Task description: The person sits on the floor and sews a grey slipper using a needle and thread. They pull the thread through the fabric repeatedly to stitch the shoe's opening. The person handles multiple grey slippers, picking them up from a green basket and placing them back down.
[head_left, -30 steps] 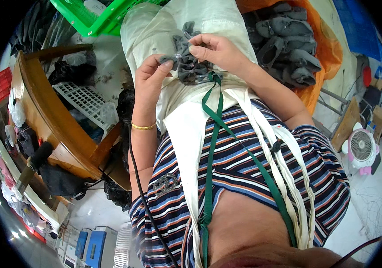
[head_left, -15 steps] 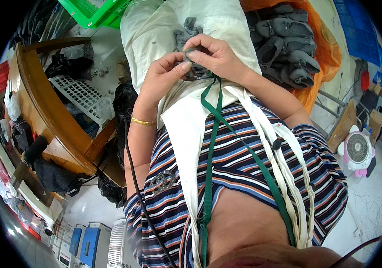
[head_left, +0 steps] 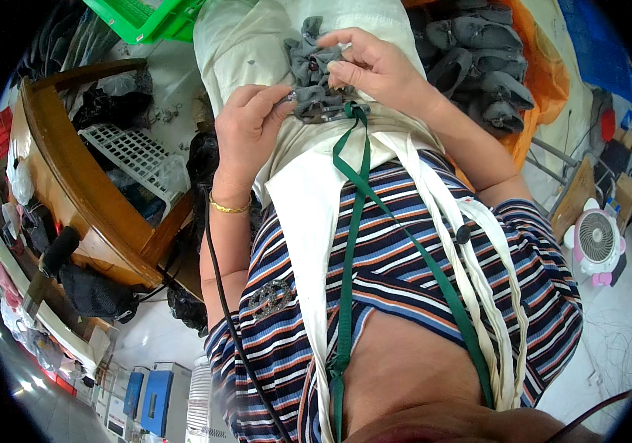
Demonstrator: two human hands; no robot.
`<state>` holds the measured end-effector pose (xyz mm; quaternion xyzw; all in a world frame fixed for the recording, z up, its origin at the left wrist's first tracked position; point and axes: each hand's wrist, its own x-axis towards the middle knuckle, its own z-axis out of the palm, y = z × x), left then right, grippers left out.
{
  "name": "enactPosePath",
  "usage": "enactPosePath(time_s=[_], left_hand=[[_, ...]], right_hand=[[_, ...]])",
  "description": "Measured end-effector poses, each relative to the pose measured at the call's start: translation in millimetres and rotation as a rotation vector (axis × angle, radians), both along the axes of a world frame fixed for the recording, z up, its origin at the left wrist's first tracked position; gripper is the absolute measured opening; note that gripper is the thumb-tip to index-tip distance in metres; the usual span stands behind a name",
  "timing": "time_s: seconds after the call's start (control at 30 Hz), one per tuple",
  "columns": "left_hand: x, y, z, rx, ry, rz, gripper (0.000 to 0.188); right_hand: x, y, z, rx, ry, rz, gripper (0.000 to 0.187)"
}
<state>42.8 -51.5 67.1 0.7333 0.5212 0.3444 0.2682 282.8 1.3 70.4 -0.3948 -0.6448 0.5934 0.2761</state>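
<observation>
Small gathered pieces of dark grey fabric (head_left: 314,63) lie in a loose heap on my lap, over the white apron (head_left: 238,44). At the heap's left edge my left hand (head_left: 248,129) is closed, thumb and forefinger pinched on a bit of grey fabric (head_left: 294,96) with a small shiny spot. Over the heap's right side is my right hand (head_left: 378,70), its forefinger stretched out and its thumb apart from it. I see nothing between them, though a fine thread or needle would be too small to make out.
Several grey shoes (head_left: 482,63) are piled in an orange bag (head_left: 545,81) at the far right. A green crate (head_left: 146,26) stands at the far left. Left of me are a curved wooden table frame (head_left: 87,199) and a white plastic basket (head_left: 127,159). A small fan (head_left: 596,236) stands at right.
My hands were together at the grey fabric and have moved apart. The left went left and slightly down, the right went up and right, uncovering more of the heap.
</observation>
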Motion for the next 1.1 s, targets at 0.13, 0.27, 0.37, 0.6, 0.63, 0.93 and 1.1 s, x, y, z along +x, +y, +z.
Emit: enactPosePath(time_s=[0.13,0.27,0.37,0.6,0.63,0.93,1.1], left_hand=[[1.8,-3.6,4.4,0.222,0.083,-0.093,0.027],[3.8,-6.6,8.4,0.299,0.088,-0.122,0.028],[3.6,-9.0,8.5,0.32,0.102,-0.121,0.029],[3.0,-11.2,6.1,0.378,0.088,-0.129,0.029],[3.0,-12.0,6.3,0.38,0.093,-0.127,0.029],[4.1,-12.9,6.0,0.34,0.019,-0.108,0.028],[6.8,-18.1,-1.2,0.238,-0.121,-0.091,0.026]], right_hand=[[6.5,3.8,16.7,-0.047,-0.076,0.298,0.017],[4.7,0.1,20.4,0.073,-0.215,0.377,0.015],[3.9,-0.7,15.2,0.164,-0.136,0.375,0.017],[4.6,-2.8,8.8,0.146,-0.101,0.35,0.018],[5.0,-3.0,7.0,0.158,-0.089,0.349,0.018],[4.8,-2.8,5.0,0.092,-0.039,0.402,0.017],[1.5,-11.8,-7.9,0.005,0.088,0.391,0.016]])
